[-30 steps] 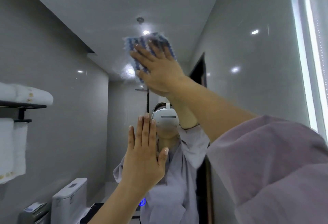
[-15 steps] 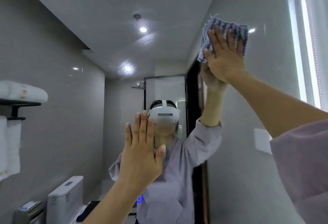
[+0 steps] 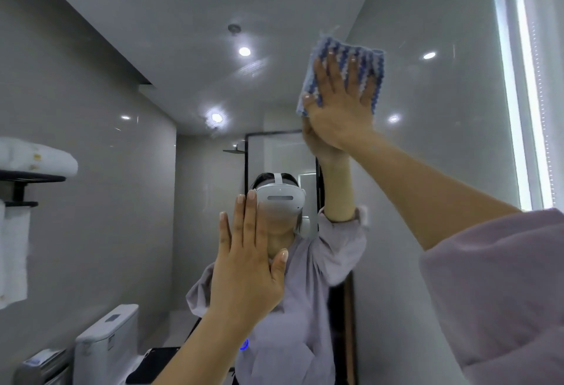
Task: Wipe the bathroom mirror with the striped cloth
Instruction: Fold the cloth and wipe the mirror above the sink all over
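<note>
Pressing, not clutching: right hand (image 3: 338, 110) laid open on the striped cloth (image 3: 348, 49), fingers straight and spread, thumb at the lower left edge, nothing pinched. Pinning the folded pad flat against the mirror (image 3: 442, 171), in the upper right part of the glass, near the lit frame (image 3: 512, 110) but apart from it. Left hand (image 3: 247, 268) raised lower down, also flat with fingers straight and together, holding nothing; impossible to tell whether touching the glass.

To wipe well: load the pad evenly with palm and all fingers, to prevent lifting or folding of a corner. Move in overlapping passes, up to the top edge and right to the lit border, then work downward. Keep the fingertips on the fabric and off the glass, to avoid fresh marks. For the same reason, avoid leaning on the free palm.

As for direction: stripes running up and down, leaning slightly to the right at the top; upper edge facing the top frame. Nearly square where visible, with the lower part hidden under the palm. Long axis therefore probably upright, but only as a judgement.
</note>
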Motion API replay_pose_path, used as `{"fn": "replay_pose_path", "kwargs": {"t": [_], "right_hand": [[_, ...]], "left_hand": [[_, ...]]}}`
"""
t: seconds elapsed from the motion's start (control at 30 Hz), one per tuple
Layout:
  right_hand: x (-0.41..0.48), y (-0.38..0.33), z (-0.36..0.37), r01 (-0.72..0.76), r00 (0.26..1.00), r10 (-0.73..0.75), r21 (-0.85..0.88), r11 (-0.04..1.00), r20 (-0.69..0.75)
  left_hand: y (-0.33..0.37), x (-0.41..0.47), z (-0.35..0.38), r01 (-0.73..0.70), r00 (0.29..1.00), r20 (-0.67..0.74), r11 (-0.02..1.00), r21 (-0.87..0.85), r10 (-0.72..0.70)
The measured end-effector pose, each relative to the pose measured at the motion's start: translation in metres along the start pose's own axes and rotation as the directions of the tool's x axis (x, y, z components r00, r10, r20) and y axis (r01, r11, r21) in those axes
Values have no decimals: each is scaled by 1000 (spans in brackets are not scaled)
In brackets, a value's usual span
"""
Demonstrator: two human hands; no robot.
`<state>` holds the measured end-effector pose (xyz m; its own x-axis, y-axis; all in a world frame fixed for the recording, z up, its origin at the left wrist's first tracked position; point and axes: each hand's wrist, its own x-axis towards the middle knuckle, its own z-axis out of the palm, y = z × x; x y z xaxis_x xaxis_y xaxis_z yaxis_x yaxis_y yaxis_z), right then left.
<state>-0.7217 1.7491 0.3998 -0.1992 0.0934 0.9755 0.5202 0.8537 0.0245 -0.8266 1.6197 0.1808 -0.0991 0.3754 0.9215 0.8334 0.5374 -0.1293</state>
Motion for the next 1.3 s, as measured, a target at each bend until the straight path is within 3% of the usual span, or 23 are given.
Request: {"fn": "replay_pose_path", "kwargs": {"t": [0.17, 0.37, 0.57, 0.73, 0.97, 1.17, 1.3], "right_hand": [[-18, -67, 21, 205, 977, -210, -102, 973, -45], [-31, -100, 29, 540, 839, -523, -119, 833, 151], [-21, -73, 22, 634, 769, -595, -156, 758, 234], [-11, -31, 14, 533, 844, -503, -175, 828, 187], [-6, 52, -5, 248, 965, -236, -104, 963, 113], [-21, 113, -17, 78, 993, -67, -108, 991, 95], [-34, 153, -23, -123, 990, 127, -80, 989, 55]], "left_hand": [[-1, -1, 2, 6, 1000, 14, 1000, 11, -6], [-3, 0, 5, 8, 1000, 25, 999, 41, -9], [-5, 0, 5, 2, 999, 40, 1000, 31, -3], [-6, -1, 2, -22, 999, 27, 1000, 4, 22], [-4, -1, 0, -20, 999, 27, 1000, -3, 20], [-5, -1, -1, -14, 999, 38, 1000, -13, 14], [-5, -1, -1, -20, 999, 32, 1000, -22, 21]]}}
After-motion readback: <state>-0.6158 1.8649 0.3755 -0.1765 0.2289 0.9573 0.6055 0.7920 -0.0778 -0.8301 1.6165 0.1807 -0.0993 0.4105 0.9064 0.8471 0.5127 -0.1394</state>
